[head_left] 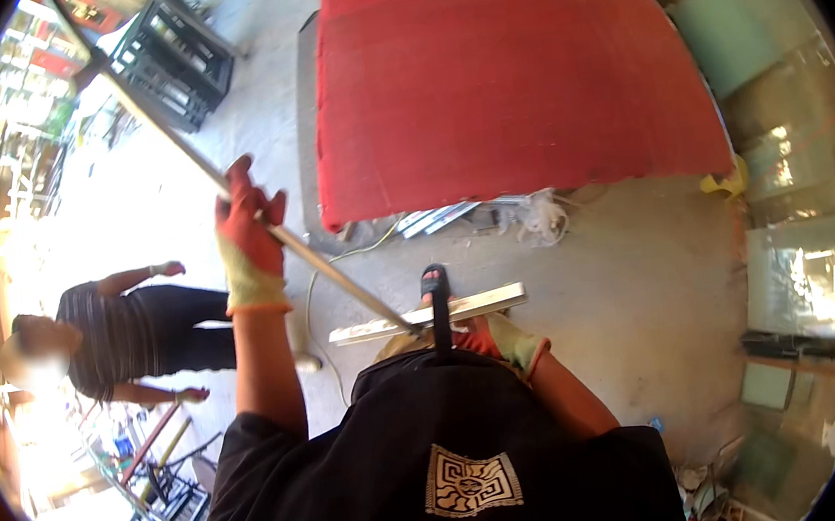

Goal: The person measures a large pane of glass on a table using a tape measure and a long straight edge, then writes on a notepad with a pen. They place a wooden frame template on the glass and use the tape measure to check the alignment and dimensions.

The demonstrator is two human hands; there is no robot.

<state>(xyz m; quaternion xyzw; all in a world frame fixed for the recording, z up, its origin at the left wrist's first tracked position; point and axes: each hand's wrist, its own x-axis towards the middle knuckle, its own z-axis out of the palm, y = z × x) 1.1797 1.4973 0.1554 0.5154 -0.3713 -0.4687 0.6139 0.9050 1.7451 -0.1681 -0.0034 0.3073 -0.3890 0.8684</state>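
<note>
The red surface (512, 91) takes up a good part of the floor (631, 290) here, and the person in the black shirt (338, 479) stands just off its near edge. Their left hand (252, 231), gloved in red and pale yellow, is up near the surface's near left corner, fingers curled round a long pole (333, 272) with the tips poking out past it. The pole slants from out beyond the surface's left side down to its near side, where its low end meets, or nearly meets, a pale board (487, 301). That board lies crosswise between the person and the surface. The right hand (494, 342), gloved alike, is at the board, partly behind the shirt and a black strap (441, 320); I can't tell how its fingers are set.

There's plenty about to mind. A cable (313, 306) snakes over the floor from the surface's near left corner, passing under the pole. Another person (147, 327) stands left of that corner, close by the raised forearm. Metal strips (453, 215) and crumpled plastic (539, 219) sit low at the surface's near edge, with something yellow (726, 178) at its near right corner. Dark crates (172, 63) stand off its left side, and glass panes (802, 269) line the wall to its right.
</note>
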